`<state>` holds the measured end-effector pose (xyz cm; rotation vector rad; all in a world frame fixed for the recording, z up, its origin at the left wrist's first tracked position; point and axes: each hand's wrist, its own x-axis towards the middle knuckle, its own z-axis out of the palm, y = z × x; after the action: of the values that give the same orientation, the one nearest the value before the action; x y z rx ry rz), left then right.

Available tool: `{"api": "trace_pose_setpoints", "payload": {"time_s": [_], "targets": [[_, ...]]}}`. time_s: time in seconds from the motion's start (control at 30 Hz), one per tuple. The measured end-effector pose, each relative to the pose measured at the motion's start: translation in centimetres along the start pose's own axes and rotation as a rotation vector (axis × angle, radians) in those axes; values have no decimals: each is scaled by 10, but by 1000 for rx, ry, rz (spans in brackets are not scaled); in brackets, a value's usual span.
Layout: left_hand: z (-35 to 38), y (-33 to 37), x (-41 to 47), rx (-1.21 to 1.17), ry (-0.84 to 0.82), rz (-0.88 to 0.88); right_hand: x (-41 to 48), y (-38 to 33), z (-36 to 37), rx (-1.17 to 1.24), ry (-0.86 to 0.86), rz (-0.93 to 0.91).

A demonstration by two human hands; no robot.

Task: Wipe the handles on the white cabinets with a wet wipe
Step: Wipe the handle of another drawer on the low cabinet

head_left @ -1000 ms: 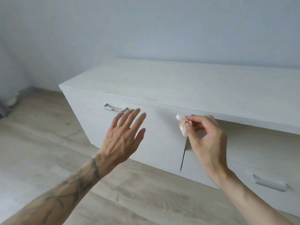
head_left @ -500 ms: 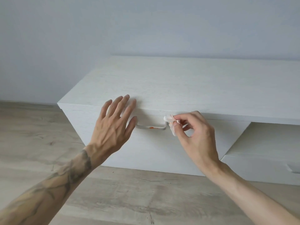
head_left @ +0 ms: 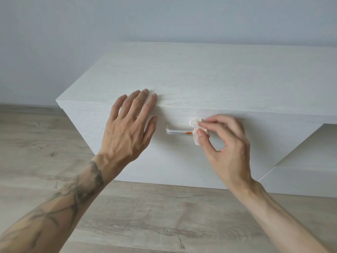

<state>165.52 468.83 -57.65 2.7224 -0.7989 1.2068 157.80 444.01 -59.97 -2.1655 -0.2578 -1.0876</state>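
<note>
Now wet wipe (head_left: 196, 131) pinched between right hand (head_left: 226, 143) fingers (head_left: 201, 133), touching handle (head_left: 177, 132).

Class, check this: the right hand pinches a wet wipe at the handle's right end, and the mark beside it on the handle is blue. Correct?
Not quite. The head view shows the mark is orange. The right hand does pinch the wipe at the handle's right end.

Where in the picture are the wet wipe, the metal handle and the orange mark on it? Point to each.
wet wipe (head_left: 195, 131): head view, on the crumpled middle pinched by the right hand.
metal handle (head_left: 176, 132): head view, on the bare bar.
orange mark (head_left: 189, 132): head view, on the smear beside the wipe.
</note>
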Motion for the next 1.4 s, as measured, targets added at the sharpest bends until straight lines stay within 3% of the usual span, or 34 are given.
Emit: {"api": "trace_pose_setpoints", "payload": {"time_s": [0.23,0.47,0.63,0.8,0.97,1.17,1.4], "targets": [[5,-16,-2,-3,32,95,-6,16,7,-70,66,-161],[28,-15,-1,4,208,74,0,5,22,-127,10,-246],[46,-16,1,29,307,56,-9,13,18,-132,86,-150],[55,-16,3,31,367,58,-3,8,31,-128,37,-236],[57,-15,3,40,385,55,-12,11,27,-146,116,-154],[57,-15,3,29,381,58,1,4,31,-159,36,-283],[58,-13,3,32,382,49,-8,-3,2,-36,143,-103]]}}
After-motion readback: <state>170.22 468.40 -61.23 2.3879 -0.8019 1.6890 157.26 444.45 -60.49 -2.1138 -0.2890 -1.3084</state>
